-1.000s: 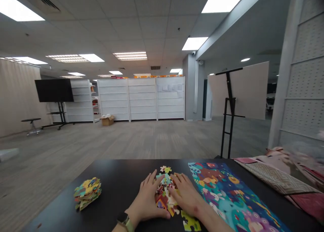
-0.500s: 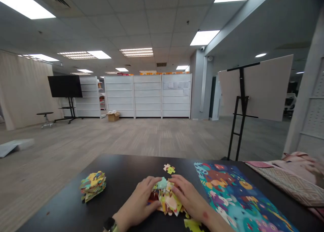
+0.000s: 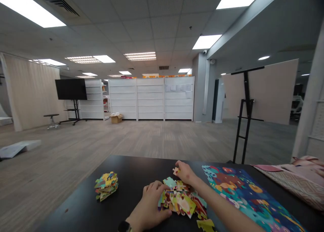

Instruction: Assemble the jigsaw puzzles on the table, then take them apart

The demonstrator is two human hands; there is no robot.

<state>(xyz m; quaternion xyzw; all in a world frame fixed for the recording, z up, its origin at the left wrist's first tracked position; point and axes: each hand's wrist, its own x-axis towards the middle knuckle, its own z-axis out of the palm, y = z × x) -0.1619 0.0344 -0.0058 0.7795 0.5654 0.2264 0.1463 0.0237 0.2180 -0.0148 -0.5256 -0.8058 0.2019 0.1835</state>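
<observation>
- Loose jigsaw pile [image 3: 182, 200]: pieces lie heaped and overlapping, mid-table, in front of you.
- Your right hand [image 3: 186, 173]: at the far edge of the pile, fingers bunched and closed around a small piece [image 3: 176, 171], cream and pale in colour.
- Your left hand [image 3: 149, 205]: at the near-left edge of the pile, fingers curved and partly open, pressed against the pieces; no single piece is clearly held.
- Yellow piece [image 3: 205, 225]: lies at the near edge of the pile, just off it.
- Stack [image 3: 106, 186]: pieces piled neatly to your left, well apart from the pile.
- Poster [image 3: 248, 195]: colourful cartoon picture lying flat to your right, just beside the pile, under your right forearm.
- Table [image 3: 131, 168]: black top bearing all of these.
- Watch [image 3: 124, 227]: on your left wrist, cut off by the frame.
- Fabric [image 3: 286, 181]: patterned pink and beige, right of the table.
- Beyond: easel [image 3: 245, 114] at right; TV [image 3: 71, 89] on a stand, shelves [image 3: 150, 98], box [image 3: 116, 119] and stool [image 3: 51, 120] across the floor.
</observation>
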